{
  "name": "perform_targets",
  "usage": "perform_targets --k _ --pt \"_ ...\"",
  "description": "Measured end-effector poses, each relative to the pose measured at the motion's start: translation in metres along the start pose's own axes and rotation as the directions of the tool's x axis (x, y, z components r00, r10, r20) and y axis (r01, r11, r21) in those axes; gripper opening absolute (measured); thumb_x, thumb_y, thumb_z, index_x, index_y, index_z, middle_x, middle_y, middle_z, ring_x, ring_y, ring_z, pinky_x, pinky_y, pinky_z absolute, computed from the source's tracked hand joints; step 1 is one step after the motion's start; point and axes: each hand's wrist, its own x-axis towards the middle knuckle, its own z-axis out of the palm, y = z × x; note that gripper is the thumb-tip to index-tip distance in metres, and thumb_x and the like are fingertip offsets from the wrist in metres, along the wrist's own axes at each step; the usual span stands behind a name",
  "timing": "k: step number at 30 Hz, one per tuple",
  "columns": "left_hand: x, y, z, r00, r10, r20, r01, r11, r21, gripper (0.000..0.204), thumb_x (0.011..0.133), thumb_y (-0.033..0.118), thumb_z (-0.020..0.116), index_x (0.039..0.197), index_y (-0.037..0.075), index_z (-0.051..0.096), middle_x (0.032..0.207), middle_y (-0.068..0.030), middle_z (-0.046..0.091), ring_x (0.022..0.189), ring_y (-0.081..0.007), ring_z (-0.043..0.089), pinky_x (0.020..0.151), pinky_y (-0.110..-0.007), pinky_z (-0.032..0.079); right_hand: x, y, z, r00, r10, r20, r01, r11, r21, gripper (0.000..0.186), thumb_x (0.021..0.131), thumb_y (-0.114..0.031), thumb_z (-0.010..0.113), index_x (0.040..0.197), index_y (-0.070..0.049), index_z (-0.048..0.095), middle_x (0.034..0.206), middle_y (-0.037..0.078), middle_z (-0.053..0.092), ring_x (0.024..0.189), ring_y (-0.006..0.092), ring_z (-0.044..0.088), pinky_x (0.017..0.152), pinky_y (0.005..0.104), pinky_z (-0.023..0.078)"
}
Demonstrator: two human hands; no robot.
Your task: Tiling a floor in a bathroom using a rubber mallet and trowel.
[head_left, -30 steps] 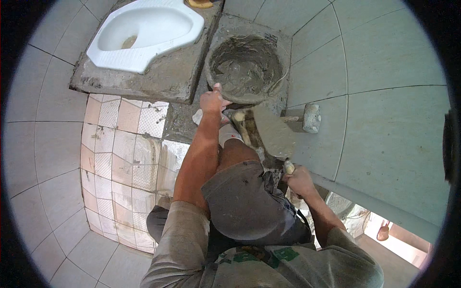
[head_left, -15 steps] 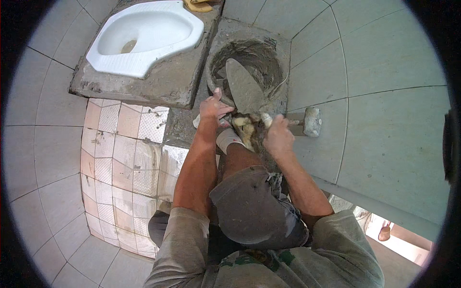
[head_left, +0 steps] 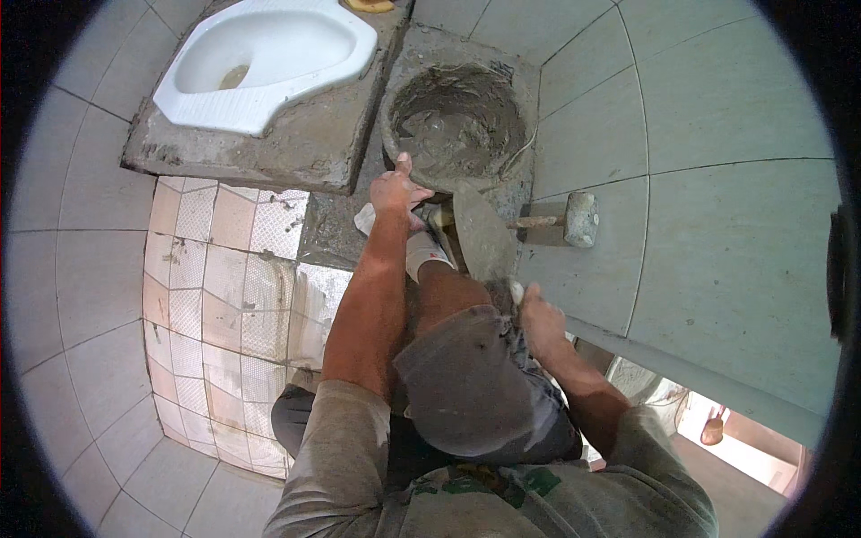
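Observation:
My right hand [head_left: 543, 323] is closed round the pale handle of a trowel. The trowel's mortar-coated blade [head_left: 484, 233] points away from me, its tip at the near rim of a round bucket [head_left: 388, 134]. Grey wet mortar [head_left: 457, 139] lies inside the bucket. My left hand [head_left: 395, 191] rests against the bucket's near left side, thumb up and fingers stretched to the right. Below it my foot, in a white sock [head_left: 424, 251], stands beside the bucket; the blade partly covers the shoe [head_left: 439, 220].
A mallet [head_left: 581, 220] lies right of the trowel, by the tiled wall [head_left: 735, 233]. A white squat toilet [head_left: 269, 54] sits in a raised concrete step [head_left: 242, 166] at the far left. Patterned floor tiles [head_left: 224, 305] cover the left side. Something yellow [head_left: 369, 4] lies beyond the toilet.
My right hand has drawn the trowel back toward me, out of the bucket to its near edge. The left hand stays at the bucket. The view has shifted slightly.

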Motion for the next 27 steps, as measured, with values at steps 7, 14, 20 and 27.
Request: perform_targets --k 7,14,20,27 --pt "0.000 0.000 -0.050 0.912 0.381 0.151 -0.388 0.922 0.015 0.049 0.096 0.047 0.057 0.110 0.000 0.060 0.093 -0.0117 0.071 0.080 -0.0213 0.070 0.061 -0.036 0.050 -0.042 0.030 -0.035 0.999 0.003 0.048 0.003 0.992 -0.124 0.041 0.077 -0.013 0.067 0.109 0.002 0.045 0.088 0.029 0.067 0.086 0.0443 0.067 0.072 0.0521 0.053" --pt "-0.100 0.020 -0.184 0.907 0.284 -0.310 -0.309 0.951 -0.032 0.040 0.097 0.041 0.059 0.104 0.002 0.062 0.098 -0.0093 0.071 0.081 -0.0162 0.069 0.062 -0.029 0.047 -0.001 -0.050 -0.126 0.794 -0.374 -0.480 0.433 0.901 0.013 0.041 0.078 -0.018 0.072 0.108 -0.001 0.049 0.090 0.026 0.064 0.088 0.0472 0.062 0.076 0.0504 0.050" --pt "-0.175 -0.001 -0.271 0.804 0.302 -0.512 -0.420 0.898 -0.130 0.040 0.096 0.042 0.059 0.103 0.003 0.062 0.101 -0.0102 0.071 0.084 -0.0167 0.069 0.068 -0.029 0.048 0.072 -0.208 -0.201 0.515 -0.774 -0.369 0.755 0.613 -0.233 0.038 0.082 -0.026 0.067 0.112 -0.003 0.056 0.096 0.023 0.065 0.092 0.0445 0.062 0.078 0.0491 0.048" --pt "-0.142 -0.065 -0.283 0.732 0.309 -0.607 -0.547 0.797 -0.254 0.040 0.097 0.038 0.060 0.106 -0.001 0.061 0.098 -0.0125 0.070 0.080 -0.0192 0.069 0.070 -0.030 0.053 0.104 -0.388 -0.177 0.428 -0.896 0.119 0.689 0.238 -0.684 0.033 0.081 -0.029 0.064 0.103 -0.004 0.067 0.101 0.020 0.069 0.098 0.0359 0.066 0.082 0.0466 0.053"
